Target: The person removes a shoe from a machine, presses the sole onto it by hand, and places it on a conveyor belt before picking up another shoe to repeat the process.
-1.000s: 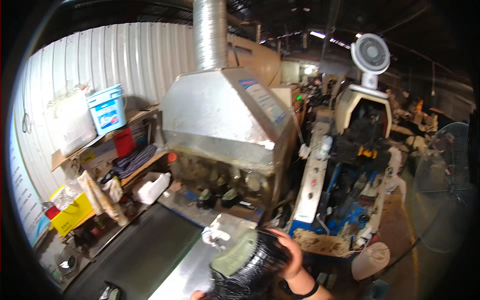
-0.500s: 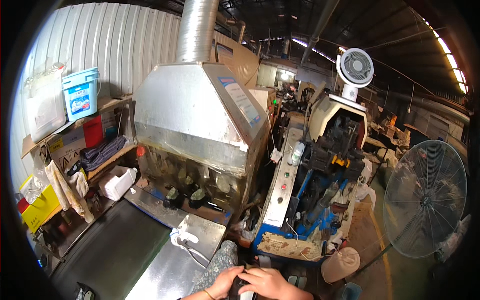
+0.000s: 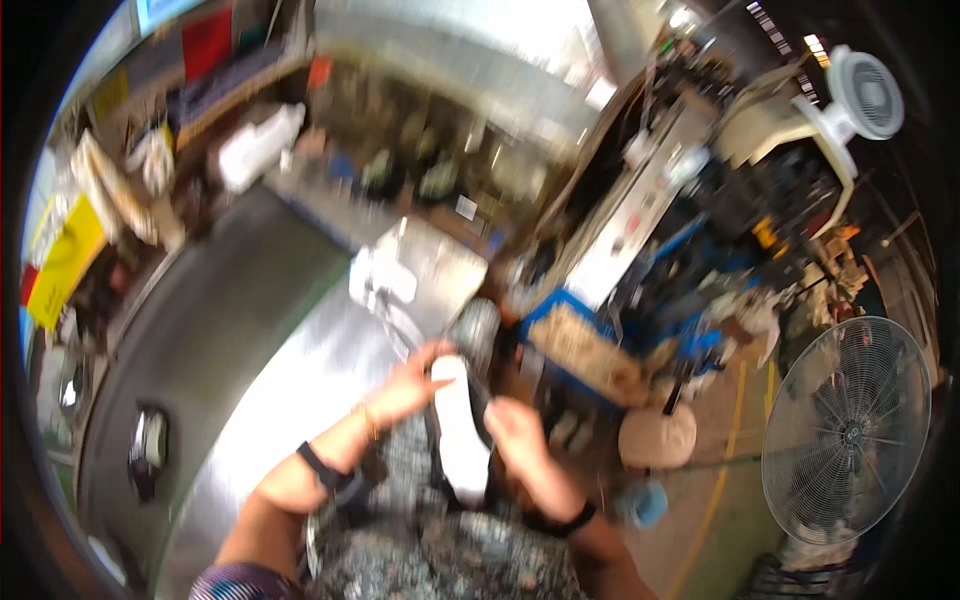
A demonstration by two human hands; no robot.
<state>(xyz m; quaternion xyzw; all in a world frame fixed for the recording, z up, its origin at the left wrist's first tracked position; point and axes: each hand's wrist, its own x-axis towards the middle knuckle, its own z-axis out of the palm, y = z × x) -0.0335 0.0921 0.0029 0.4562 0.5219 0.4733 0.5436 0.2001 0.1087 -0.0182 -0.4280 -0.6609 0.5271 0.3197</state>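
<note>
In front of my lap is a dark shoe (image 3: 462, 430), its long white sole facing up. My left hand (image 3: 410, 385) is closed around the shoe's far end, the thumb over the white sole. My right hand (image 3: 515, 430) is closed at the dark edge on the right side of the shoe; blur hides exactly what the fingers pinch. A patterned dark apron or garment (image 3: 430, 550) covers my lap beneath it. On the belt to the left lies another dark shoe (image 3: 148, 450) with a pale greenish part.
A dark conveyor belt (image 3: 230, 290) curves along a shiny metal table (image 3: 285, 375) on my left. White cables or a white handle-like thing (image 3: 385, 280) lie at its far end. Rightward stand a blue-framed machine (image 3: 575, 335), a round stool (image 3: 657, 437), a blue bucket (image 3: 640, 502) and a large fan (image 3: 850, 430).
My view has tipped downward, bringing my forearms and lap into sight. The shoe's white sole now shows fully between my hands; before, my hands mostly hid it.
</note>
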